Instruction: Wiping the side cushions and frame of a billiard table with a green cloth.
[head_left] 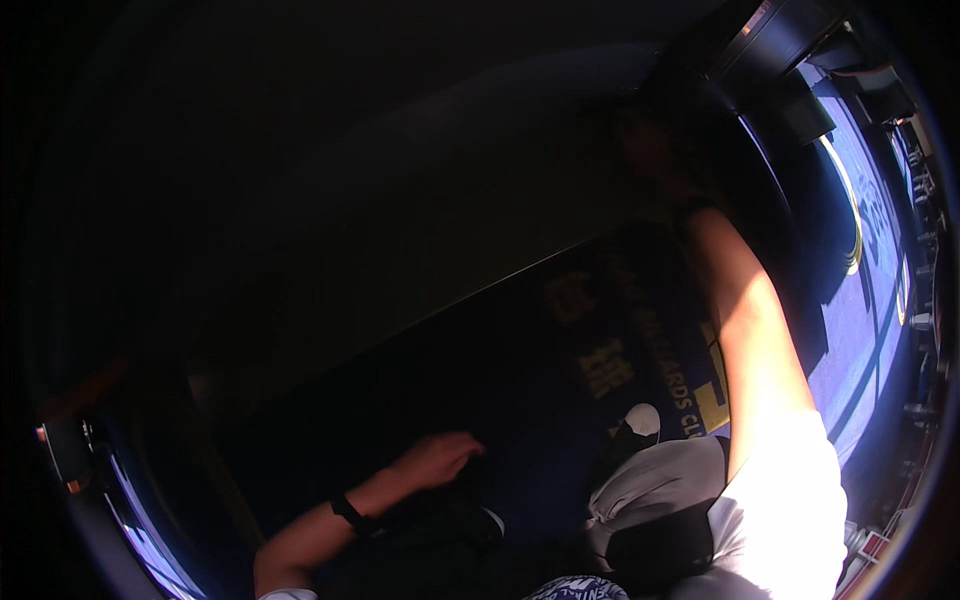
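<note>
Left hand: bent a bit, over the dark blue carpet with big yellow marks; too dim to tell if it grips anything.
Right hand: far from the left, by the big, dark, flat panel; can't tell its grip.
Panel: beyond the left hand.
Trouble: deep shade could make the right hand bump it.

- The left hand is left of the shoe, with a wristband behind it on its wrist.
- The right hand is farther forward, ahead of the right forearm.
- Lettering lies on the carpet, left of that forearm.
</note>
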